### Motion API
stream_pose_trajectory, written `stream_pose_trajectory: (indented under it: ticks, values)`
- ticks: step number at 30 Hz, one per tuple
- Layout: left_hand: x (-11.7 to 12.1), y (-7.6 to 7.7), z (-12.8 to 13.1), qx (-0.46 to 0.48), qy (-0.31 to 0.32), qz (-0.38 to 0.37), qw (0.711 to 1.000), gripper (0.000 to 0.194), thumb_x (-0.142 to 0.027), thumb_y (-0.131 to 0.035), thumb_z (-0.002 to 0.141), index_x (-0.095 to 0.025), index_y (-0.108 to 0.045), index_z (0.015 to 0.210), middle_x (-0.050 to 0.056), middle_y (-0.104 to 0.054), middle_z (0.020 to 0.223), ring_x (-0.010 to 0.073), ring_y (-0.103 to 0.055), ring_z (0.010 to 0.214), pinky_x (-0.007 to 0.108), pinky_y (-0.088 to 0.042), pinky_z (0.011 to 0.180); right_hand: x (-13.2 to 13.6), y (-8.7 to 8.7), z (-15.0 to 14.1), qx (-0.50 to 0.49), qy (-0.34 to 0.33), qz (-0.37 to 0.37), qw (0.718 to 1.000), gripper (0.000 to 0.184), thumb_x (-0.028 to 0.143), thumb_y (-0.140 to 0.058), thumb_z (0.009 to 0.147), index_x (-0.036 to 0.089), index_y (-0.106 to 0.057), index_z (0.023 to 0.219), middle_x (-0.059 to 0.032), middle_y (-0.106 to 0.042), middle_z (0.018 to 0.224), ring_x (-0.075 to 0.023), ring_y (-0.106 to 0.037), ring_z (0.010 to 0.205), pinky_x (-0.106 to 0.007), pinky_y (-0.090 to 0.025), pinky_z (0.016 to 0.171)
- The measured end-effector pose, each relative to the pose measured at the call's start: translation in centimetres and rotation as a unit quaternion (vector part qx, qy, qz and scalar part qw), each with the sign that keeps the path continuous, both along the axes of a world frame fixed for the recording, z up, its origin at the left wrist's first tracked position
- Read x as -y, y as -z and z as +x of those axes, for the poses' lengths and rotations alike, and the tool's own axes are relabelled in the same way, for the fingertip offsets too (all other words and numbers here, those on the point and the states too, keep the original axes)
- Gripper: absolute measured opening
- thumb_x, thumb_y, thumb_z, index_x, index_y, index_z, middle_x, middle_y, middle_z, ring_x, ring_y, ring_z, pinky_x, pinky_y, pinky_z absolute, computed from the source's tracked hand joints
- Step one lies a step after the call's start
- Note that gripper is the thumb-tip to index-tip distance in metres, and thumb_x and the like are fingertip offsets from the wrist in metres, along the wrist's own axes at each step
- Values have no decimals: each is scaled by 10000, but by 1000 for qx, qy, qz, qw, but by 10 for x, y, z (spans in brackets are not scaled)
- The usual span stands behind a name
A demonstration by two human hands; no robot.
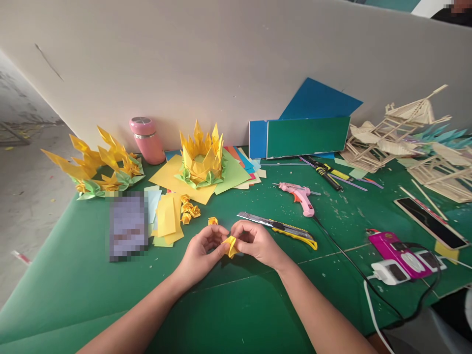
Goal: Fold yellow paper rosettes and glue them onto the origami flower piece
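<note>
Between my left hand [205, 247] and my right hand [255, 241] is a small yellow folded-paper piece [231, 247], pinched by the fingers of both. Just beyond my fingertips lies a yellow paper rose [213, 221]. Several more paper roses [187, 209] are clustered behind my left hand, beside stacked yellow paper strips [166, 216]. A utility knife [291, 230] with a yellow handle and its blade out lies close behind my right hand. The inner fingertips are partly hidden by the hands.
Two yellow paper crowns with green leaves, one at left [110, 182] and one at centre [202, 160], stand near a pink flask [147, 140]. To the right are a corded pink glue gun [297, 195], a magenta power strip [400, 253], a phone [429, 222] and stick models [383, 142].
</note>
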State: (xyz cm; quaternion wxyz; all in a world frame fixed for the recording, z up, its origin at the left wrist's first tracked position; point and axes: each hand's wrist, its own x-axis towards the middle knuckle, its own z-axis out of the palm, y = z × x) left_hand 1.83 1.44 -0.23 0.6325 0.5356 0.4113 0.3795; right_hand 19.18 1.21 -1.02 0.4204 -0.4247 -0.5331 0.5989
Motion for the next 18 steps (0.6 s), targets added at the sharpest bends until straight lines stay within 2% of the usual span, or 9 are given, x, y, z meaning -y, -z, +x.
stream_pose_trajectory:
  ticks: [4, 7, 12, 18]
  values:
    - [-3, -4, 1, 11, 13, -51, 999, 366, -478, -759, 641, -164, -640, 786, 8, -630, 737, 135, -591, 697, 268, -501, 701, -1, 2, -2, -5, 16, 38, 999, 209, 266, -723, 644, 188, -532, 611, 7, -504, 753, -113, -493, 646, -237, -427, 573]
    - [-5, -6, 0, 10, 12, -69, 997, 370, -485, -780, 607, -162, -649, 731, -2, -628, 700, 127, -573, 662, 265, -488, 669, -2, -1, -2, -8, 19, 45, 999, 232, 328, -753, 650, 188, -571, 617, -6, -529, 753, -129, -504, 669, -255, -429, 599]
    - [-5, -8, -1, 25, 3, -62, 998, 374, -484, -792, 589, -163, -632, 696, -14, -602, 667, 118, -541, 628, 251, -457, 618, -1, -8, 3, -3, 2, 9, 1000, 306, 469, -679, 736, 175, -638, 662, -10, -562, 699, -126, -482, 633, -261, -399, 596]
    - [-4, -7, -2, 19, 27, -60, 998, 366, -493, -766, 623, -169, -626, 721, -13, -592, 676, 119, -528, 625, 244, -447, 601, 0, -2, 5, -21, -7, -35, 999, 271, 437, -696, 727, 172, -655, 689, 4, -565, 690, -115, -471, 638, -242, -389, 603]
